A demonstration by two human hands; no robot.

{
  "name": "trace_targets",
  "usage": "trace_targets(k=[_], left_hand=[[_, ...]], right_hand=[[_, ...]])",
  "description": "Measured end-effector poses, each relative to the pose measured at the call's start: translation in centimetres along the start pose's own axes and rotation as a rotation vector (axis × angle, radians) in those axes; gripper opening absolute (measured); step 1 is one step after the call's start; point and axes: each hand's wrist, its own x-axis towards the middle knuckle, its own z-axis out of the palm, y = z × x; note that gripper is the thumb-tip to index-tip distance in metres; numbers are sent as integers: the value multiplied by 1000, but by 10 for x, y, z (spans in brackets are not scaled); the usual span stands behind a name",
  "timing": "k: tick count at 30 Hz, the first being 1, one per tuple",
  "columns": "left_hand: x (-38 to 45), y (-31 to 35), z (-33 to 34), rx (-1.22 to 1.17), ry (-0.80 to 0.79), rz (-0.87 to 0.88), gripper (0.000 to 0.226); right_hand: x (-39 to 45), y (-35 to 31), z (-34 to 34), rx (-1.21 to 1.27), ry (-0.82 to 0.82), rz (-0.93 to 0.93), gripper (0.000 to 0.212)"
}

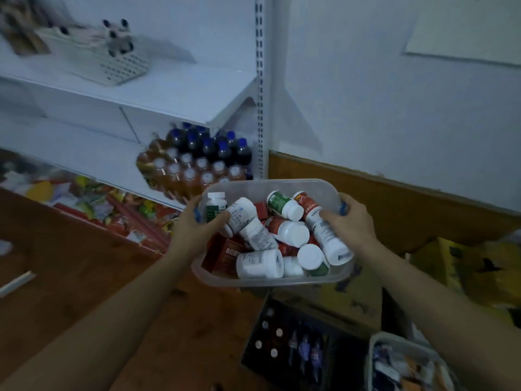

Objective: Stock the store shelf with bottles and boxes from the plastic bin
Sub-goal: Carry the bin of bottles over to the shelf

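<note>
At the centre of the frame both hands hold a clear plastic bin (270,187) off the floor: the left hand (197,224) grips its left rim with the thumb curled inside, and the right hand (349,221) grips its right rim the same way. The bin holds a heap of white bottles (259,262) and red boxes (225,255). The white shelf (174,91) stands in the upper left, with capped drink bottles (197,162) on the tier beneath it.

Shelf room and blockers
Bare upper shelf (174,91) right of the white basket (112,63); drink bottles (197,162) crowd the shelf below.
</note>
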Motion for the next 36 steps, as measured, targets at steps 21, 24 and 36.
trace_targets(k=[21,24,36], left_hand=[[-160,-139,-497,53,673,-198,101],[-171,-157,-548,16,742,-264,103],[-126,-222,-732,-49,1075,-479,100]], right_hand=[[-183,-321,415,5,-549,-349,44],[-198,-364,469,-9,-629,-409,39],[-202,-550,724,-91,-1050,-715,45]])
